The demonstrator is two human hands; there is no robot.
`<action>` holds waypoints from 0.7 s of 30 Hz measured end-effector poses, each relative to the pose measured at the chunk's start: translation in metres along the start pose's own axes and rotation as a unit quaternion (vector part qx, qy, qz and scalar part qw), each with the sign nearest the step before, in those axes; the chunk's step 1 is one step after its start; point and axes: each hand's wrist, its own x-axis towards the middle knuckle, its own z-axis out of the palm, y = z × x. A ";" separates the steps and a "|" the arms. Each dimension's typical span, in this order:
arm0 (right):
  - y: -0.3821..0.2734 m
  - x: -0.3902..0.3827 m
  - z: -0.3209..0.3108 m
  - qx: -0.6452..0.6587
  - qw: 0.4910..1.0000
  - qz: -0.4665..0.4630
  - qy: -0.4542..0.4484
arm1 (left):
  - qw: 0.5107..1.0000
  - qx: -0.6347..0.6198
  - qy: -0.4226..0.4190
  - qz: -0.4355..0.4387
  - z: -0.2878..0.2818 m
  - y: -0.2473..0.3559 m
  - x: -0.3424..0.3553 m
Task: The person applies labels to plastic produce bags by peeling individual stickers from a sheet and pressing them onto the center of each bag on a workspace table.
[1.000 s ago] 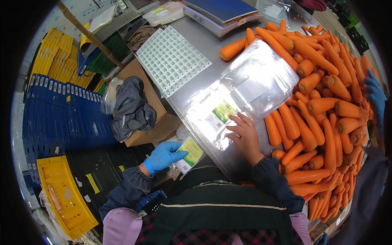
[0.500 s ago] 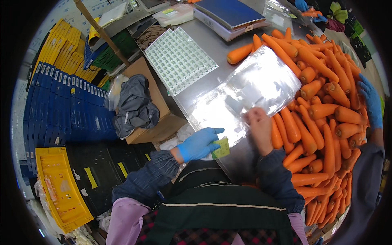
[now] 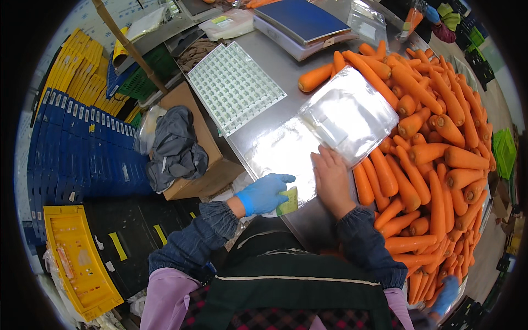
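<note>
Your hands are apart. Your gloved left hand [image 3: 263, 196] pinches a green-and-white label [image 3: 288, 202], its index finger stretched over the table; the fingers cover part of the label, so you can't tell whether it is one piece or several. Your bare right hand [image 3: 331, 181] lies flat, fingers straight, over the near edge of the clear bags [image 3: 357, 110]; what is under the palm is hidden. Glare on the film washes out where one bag ends and the next begins. The bags lie on the metal table [image 3: 261, 60], against the carrots [image 3: 429, 154], whose lower ones are buried. At the lower right, a co-worker's blue-gloved hand [image 3: 448, 294] is blurred, the arm mostly cut off. Grey cloth [image 3: 176, 146] hides much of the carton [image 3: 190, 181].
</note>
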 end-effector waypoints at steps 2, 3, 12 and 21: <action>-0.002 0.010 0.000 0.002 0.999 0.003 0.037 | 1.000 -0.006 0.012 0.008 0.004 -0.004 -0.003; -0.001 0.014 -0.004 -0.021 0.999 -0.021 0.032 | 1.000 -0.008 0.010 -0.006 0.004 -0.005 -0.004; 0.000 0.019 -0.006 0.052 0.997 0.048 0.034 | 0.990 -0.046 0.068 -0.116 0.002 0.011 -0.011; -0.021 -0.016 -0.009 0.464 0.832 0.256 -0.168 | 0.876 -0.420 0.228 -0.062 0.014 0.018 -0.025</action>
